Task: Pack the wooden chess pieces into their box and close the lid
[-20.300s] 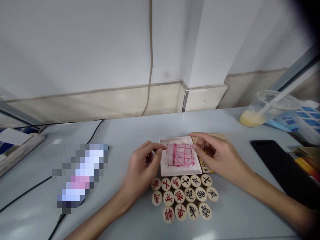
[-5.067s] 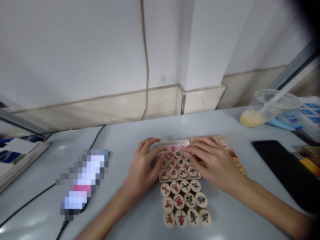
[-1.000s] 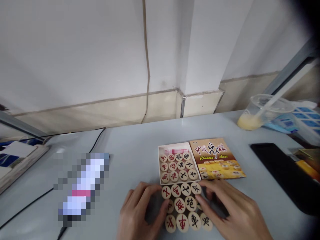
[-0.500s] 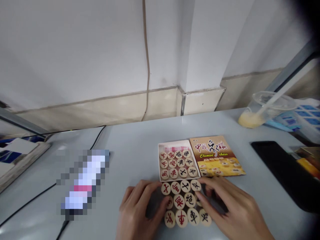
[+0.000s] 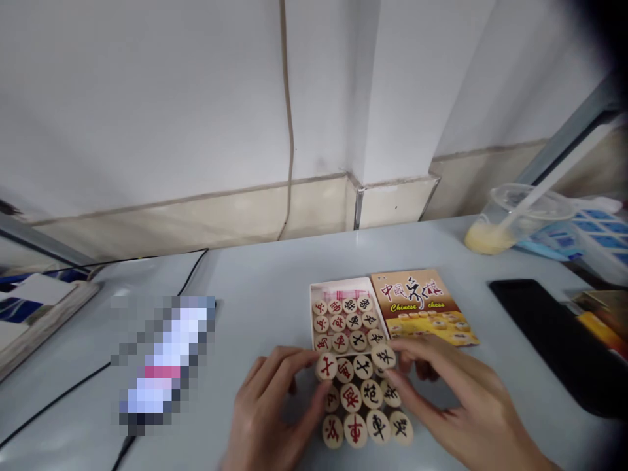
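Note:
Between the thumb and forefinger of my left hand (image 5: 279, 399) is a Chinese chess piece with a red character (image 5: 326, 367). My right hand (image 5: 456, 399) pinches a black-lettered Chinese chess piece (image 5: 383, 357), raised and tilted over the near edge of the white box (image 5: 312, 320). Rows of round wooden pieces (image 5: 355, 430) stand in front of the box between my hands, red characters to the left and black to the right. More pieces (image 5: 353, 322) lie face up inside the box. The printed Chinese chess lid (image 5: 417, 294) rests against its right side.
A phone with a blurred screen (image 5: 169, 360) and a cable lies at left. To the right are a dark phone-like slab (image 5: 544, 340), a plastic cup with a straw (image 5: 495, 222) and a blue-and-white packet (image 5: 589, 235). A wall (image 5: 196, 118) closes off the far side.
Both hands have lifted a piece from the row closest to the box. The right one has risen more, over the box edge, uncovering part of a piece below.

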The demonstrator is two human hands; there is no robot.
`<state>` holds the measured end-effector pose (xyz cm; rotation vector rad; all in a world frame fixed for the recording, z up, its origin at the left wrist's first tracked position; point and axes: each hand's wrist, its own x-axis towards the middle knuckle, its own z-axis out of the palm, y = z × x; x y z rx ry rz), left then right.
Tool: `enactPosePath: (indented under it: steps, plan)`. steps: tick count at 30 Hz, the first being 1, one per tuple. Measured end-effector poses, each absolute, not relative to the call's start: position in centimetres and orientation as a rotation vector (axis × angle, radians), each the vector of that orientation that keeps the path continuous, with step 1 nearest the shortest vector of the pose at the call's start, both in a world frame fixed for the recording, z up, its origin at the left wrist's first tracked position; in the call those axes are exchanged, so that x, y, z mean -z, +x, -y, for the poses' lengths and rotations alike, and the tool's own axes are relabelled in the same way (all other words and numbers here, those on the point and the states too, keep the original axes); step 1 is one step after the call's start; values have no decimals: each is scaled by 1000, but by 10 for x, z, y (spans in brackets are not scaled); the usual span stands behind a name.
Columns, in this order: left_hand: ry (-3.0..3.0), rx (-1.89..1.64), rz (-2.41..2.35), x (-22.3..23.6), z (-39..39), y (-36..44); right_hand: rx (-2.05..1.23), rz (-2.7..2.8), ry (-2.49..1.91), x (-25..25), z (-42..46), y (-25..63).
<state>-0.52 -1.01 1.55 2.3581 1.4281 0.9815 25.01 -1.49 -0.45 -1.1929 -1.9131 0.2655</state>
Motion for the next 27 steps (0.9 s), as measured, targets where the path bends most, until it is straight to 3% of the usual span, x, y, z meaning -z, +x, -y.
enactPosePath:
  steps: [9, 18, 27]
  plan:
    - [2369, -1094, -1233, -47, -49, 14, -178, 2031, -949, -35, -55, 244]
    - [2286, -1102, -1155, -18, -64, 8, -299, 1996, -999, -16, -57, 240]
    - [2269, -1111, -1145, -22, -57, 6, -290, 2033, -990, -13, -51, 240]
